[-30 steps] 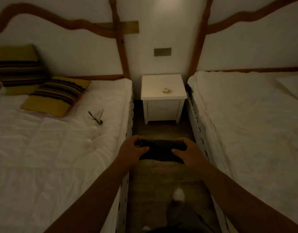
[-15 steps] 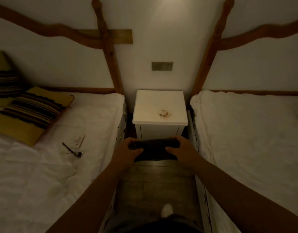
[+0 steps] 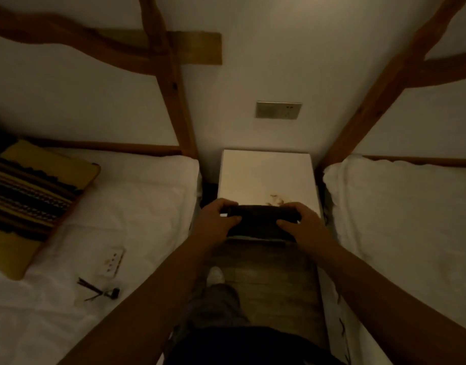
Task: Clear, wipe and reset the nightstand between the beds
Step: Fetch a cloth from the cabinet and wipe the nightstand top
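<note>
A white nightstand (image 3: pixel 263 175) stands against the wall between two beds. Its top bears a small brownish stain (image 3: pixel 276 199) near the front edge. A dark folded cloth (image 3: pixel 260 219) is held over the nightstand's front edge. My left hand (image 3: pixel 216 219) grips the cloth's left end and my right hand (image 3: pixel 300 222) grips its right end, thumbs on top. The cloth hides the front strip of the nightstand's top.
The left bed (image 3: pixel 134 206) carries a yellow striped pillow (image 3: pixel 29 204), a white remote-like item (image 3: pixel 112 262) and a dark pair of glasses (image 3: pixel 100 292). The right bed (image 3: pixel 410 219) has white bedding. A wall plate (image 3: pixel 278 109) sits above the nightstand. Wooden floor (image 3: pixel 274 280) runs between the beds.
I have walked closer to the nightstand. Both hands carried the cloth forward, from over the floor to over the nightstand's front edge.
</note>
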A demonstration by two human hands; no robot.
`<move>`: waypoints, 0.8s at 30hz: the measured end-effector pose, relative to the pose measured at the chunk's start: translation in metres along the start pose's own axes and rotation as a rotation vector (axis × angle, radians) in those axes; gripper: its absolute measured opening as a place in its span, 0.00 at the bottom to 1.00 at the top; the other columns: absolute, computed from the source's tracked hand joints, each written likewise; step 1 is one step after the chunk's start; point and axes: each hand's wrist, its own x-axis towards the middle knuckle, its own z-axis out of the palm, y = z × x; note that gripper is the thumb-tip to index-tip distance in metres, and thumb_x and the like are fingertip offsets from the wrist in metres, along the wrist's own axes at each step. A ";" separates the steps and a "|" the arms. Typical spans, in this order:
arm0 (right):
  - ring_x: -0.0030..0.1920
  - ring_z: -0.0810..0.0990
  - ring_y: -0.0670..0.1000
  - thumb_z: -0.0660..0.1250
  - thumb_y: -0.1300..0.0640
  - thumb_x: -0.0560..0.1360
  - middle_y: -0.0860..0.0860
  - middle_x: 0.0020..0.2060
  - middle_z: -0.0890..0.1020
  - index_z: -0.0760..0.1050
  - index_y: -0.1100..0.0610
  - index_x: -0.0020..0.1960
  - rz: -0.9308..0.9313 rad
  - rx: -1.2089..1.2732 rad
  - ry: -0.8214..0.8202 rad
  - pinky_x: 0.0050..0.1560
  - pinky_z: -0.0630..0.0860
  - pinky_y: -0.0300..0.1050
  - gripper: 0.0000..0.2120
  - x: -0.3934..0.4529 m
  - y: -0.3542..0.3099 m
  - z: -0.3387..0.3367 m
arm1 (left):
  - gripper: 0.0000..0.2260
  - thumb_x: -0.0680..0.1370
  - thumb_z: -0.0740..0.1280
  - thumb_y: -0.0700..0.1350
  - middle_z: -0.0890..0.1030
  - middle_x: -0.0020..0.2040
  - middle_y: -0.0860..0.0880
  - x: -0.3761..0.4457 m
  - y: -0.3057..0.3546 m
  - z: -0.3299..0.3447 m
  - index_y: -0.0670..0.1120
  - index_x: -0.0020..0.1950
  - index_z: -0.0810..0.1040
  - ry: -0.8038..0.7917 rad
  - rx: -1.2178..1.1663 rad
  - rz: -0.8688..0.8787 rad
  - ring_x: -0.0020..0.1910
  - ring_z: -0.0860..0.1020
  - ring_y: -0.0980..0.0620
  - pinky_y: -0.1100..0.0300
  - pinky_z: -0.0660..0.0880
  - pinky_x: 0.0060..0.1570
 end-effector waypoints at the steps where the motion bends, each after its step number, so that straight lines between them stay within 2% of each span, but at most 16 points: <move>1: 0.53 0.77 0.51 0.71 0.60 0.74 0.52 0.52 0.79 0.75 0.54 0.60 0.014 -0.001 0.010 0.55 0.76 0.45 0.16 0.016 -0.004 0.004 | 0.14 0.74 0.72 0.39 0.79 0.56 0.47 0.017 0.000 -0.005 0.50 0.57 0.78 -0.008 0.006 -0.001 0.57 0.77 0.49 0.50 0.77 0.58; 3: 0.53 0.77 0.50 0.71 0.61 0.73 0.51 0.52 0.78 0.75 0.53 0.59 0.037 0.020 0.034 0.54 0.76 0.44 0.15 0.056 -0.012 0.015 | 0.14 0.74 0.72 0.39 0.79 0.56 0.47 0.058 0.000 -0.019 0.49 0.58 0.78 -0.036 0.018 -0.014 0.57 0.77 0.48 0.48 0.76 0.59; 6: 0.49 0.76 0.46 0.72 0.61 0.73 0.46 0.48 0.78 0.75 0.51 0.57 0.071 0.044 0.044 0.45 0.72 0.32 0.15 0.113 -0.019 0.036 | 0.15 0.74 0.72 0.40 0.79 0.56 0.47 0.119 -0.005 -0.039 0.48 0.59 0.78 -0.046 0.079 -0.043 0.56 0.78 0.48 0.48 0.77 0.58; 8: 0.49 0.76 0.45 0.71 0.62 0.73 0.44 0.47 0.77 0.75 0.50 0.57 0.097 0.074 0.041 0.43 0.73 0.31 0.15 0.152 -0.014 0.049 | 0.14 0.74 0.72 0.41 0.79 0.56 0.47 0.161 -0.013 -0.044 0.49 0.59 0.77 -0.043 0.110 -0.047 0.56 0.78 0.48 0.50 0.76 0.58; 12: 0.53 0.78 0.54 0.70 0.63 0.74 0.50 0.50 0.77 0.75 0.53 0.58 0.186 0.125 0.033 0.49 0.81 0.48 0.15 0.223 0.015 0.074 | 0.15 0.75 0.71 0.40 0.79 0.57 0.47 0.233 -0.044 -0.038 0.49 0.62 0.77 -0.040 0.126 -0.069 0.57 0.77 0.48 0.50 0.76 0.59; 14: 0.54 0.78 0.55 0.70 0.63 0.74 0.50 0.51 0.77 0.74 0.52 0.58 0.201 0.099 0.032 0.54 0.79 0.51 0.15 0.261 0.037 0.087 | 0.15 0.76 0.70 0.40 0.79 0.56 0.48 0.269 -0.070 -0.028 0.49 0.62 0.77 -0.026 0.131 -0.076 0.56 0.77 0.49 0.53 0.77 0.57; 17: 0.55 0.77 0.53 0.70 0.61 0.74 0.49 0.53 0.77 0.74 0.52 0.60 0.153 0.050 0.039 0.58 0.77 0.51 0.16 0.317 0.078 0.107 | 0.13 0.76 0.69 0.40 0.78 0.51 0.53 0.326 -0.114 -0.008 0.53 0.57 0.75 0.010 0.128 -0.077 0.50 0.78 0.53 0.68 0.74 0.41; 19: 0.56 0.77 0.54 0.70 0.61 0.74 0.50 0.54 0.77 0.74 0.53 0.62 0.145 0.043 0.059 0.59 0.76 0.55 0.17 0.353 0.106 0.117 | 0.13 0.76 0.68 0.40 0.77 0.49 0.54 0.363 -0.139 0.007 0.56 0.56 0.74 0.041 0.129 -0.082 0.45 0.76 0.60 0.73 0.70 0.34; 20: 0.56 0.77 0.54 0.70 0.60 0.74 0.50 0.55 0.77 0.74 0.53 0.62 0.152 0.055 0.079 0.60 0.76 0.55 0.17 0.368 0.117 0.122 | 0.13 0.77 0.67 0.40 0.77 0.50 0.54 0.380 -0.148 0.013 0.56 0.56 0.74 0.048 0.117 -0.074 0.44 0.76 0.61 0.73 0.70 0.35; 22: 0.56 0.77 0.53 0.70 0.60 0.74 0.50 0.54 0.77 0.73 0.52 0.62 0.160 0.089 0.114 0.59 0.77 0.54 0.17 0.402 0.140 0.130 | 0.14 0.77 0.67 0.40 0.77 0.54 0.52 0.415 -0.165 0.027 0.53 0.60 0.75 0.073 0.081 -0.043 0.48 0.76 0.57 0.72 0.72 0.42; 24: 0.55 0.77 0.52 0.69 0.58 0.75 0.49 0.53 0.77 0.73 0.52 0.62 0.123 0.065 0.157 0.57 0.77 0.48 0.17 0.432 0.158 0.137 | 0.16 0.78 0.67 0.40 0.76 0.58 0.50 0.443 -0.176 0.037 0.51 0.65 0.74 0.117 0.054 -0.011 0.54 0.75 0.55 0.71 0.72 0.47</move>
